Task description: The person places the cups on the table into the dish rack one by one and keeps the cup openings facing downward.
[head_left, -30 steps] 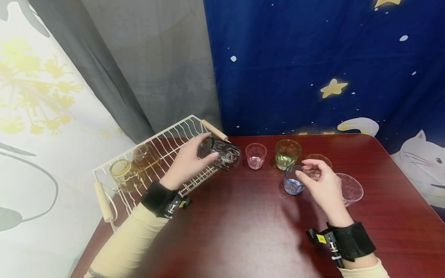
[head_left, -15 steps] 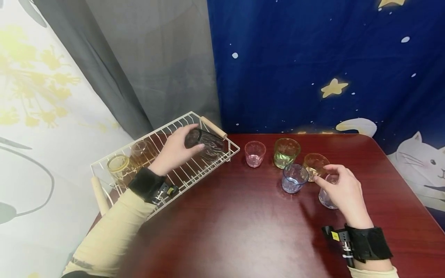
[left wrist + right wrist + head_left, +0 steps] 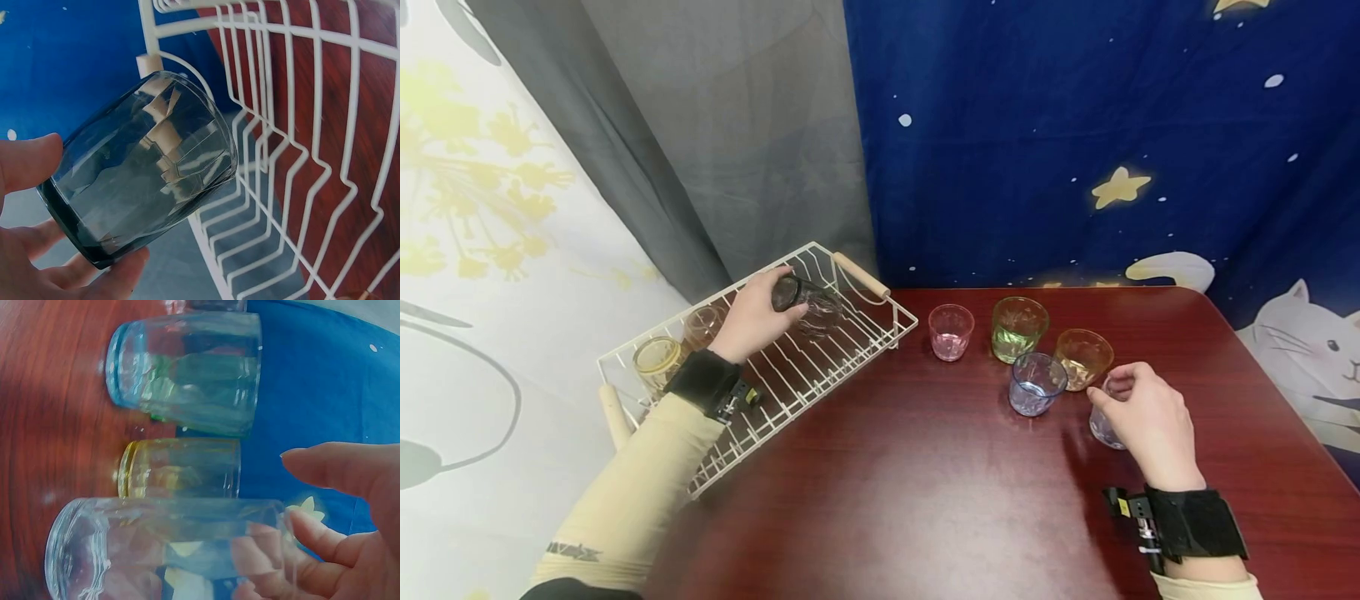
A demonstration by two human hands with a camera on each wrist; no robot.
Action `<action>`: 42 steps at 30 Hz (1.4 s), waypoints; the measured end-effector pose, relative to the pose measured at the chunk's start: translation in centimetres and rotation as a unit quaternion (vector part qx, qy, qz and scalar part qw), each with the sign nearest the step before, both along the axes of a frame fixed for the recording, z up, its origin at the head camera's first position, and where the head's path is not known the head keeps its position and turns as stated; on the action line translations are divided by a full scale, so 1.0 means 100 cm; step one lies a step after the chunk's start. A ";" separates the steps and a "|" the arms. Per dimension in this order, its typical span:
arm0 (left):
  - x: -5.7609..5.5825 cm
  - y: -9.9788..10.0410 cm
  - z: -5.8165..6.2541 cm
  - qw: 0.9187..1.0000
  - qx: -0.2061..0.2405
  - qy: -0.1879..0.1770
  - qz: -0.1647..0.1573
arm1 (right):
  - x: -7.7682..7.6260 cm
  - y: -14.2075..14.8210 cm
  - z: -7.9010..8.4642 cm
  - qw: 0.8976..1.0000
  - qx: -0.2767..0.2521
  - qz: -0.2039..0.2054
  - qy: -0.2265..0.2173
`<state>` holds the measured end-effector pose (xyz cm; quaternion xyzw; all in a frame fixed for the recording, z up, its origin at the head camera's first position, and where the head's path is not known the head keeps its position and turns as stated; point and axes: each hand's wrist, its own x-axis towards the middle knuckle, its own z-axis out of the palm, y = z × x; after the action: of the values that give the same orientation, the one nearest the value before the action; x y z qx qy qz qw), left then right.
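Note:
My left hand (image 3: pixel 756 317) grips a dark grey glass (image 3: pixel 147 169) near its base end, thumb on one side and fingers on the other. The glass lies tilted on its side above the white wire dish rack (image 3: pixel 820 383), its mouth turned to the right. My right hand (image 3: pixel 1153 421) is at the rim of a clear glass (image 3: pixel 162 550) on the table. In the right wrist view its thumb stands apart from that glass, and some fingers show through the wall. Whether those fingers touch it, I cannot tell. In the head view the hand hides the glass's rim.
On the table (image 3: pixel 940 500) stand a pink glass (image 3: pixel 951 333), a green glass (image 3: pixel 1018 329), a blue glass (image 3: pixel 1036 385) and an amber glass (image 3: pixel 1082 358). A yellow glass (image 3: pixel 658 358) and a brownish glass (image 3: pixel 703 327) sit in the rack's left part. Wooden handles (image 3: pixel 861 277) cap the rack's ends.
My left hand has carried the dark grey glass leftward, from the rack's right edge to over its middle. My right hand has moved right, from beside the blue glass to the clear glass.

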<state>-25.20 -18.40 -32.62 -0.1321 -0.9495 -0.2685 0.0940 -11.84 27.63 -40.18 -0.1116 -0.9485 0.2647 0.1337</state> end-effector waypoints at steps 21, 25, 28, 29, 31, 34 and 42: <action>-0.017 -0.035 -0.023 0.997 -0.058 -0.003 0.049 | 0.000 0.000 -0.015 0.998 0.055 -0.031 -0.023; -0.019 -0.036 -0.024 0.996 -0.067 -0.003 0.057 | 0.000 -0.002 -0.012 0.998 0.060 -0.026 -0.022; -0.020 -0.038 -0.024 0.995 -0.074 -0.002 0.061 | 0.001 -0.003 -0.011 0.997 0.061 -0.025 -0.027; -0.021 -0.038 -0.025 0.995 -0.075 -0.001 0.060 | 0.001 -0.003 -0.011 0.997 0.061 -0.024 -0.027; -0.021 -0.039 -0.025 0.995 -0.077 0.001 0.061 | 0.001 -0.003 -0.012 0.997 0.062 -0.023 -0.026; -0.022 -0.040 -0.026 0.995 -0.086 0.004 0.058 | 0.002 -0.003 -0.014 0.997 0.066 -0.022 -0.020; -0.026 -0.040 -0.025 0.987 -0.149 0.003 0.051 | 0.000 0.001 -0.021 0.997 0.077 -0.016 -0.006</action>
<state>-27.79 -22.43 -35.11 -0.0971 -0.9841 -0.1182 0.0897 -11.86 27.70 -42.28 -0.1183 -0.9650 0.1876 0.1401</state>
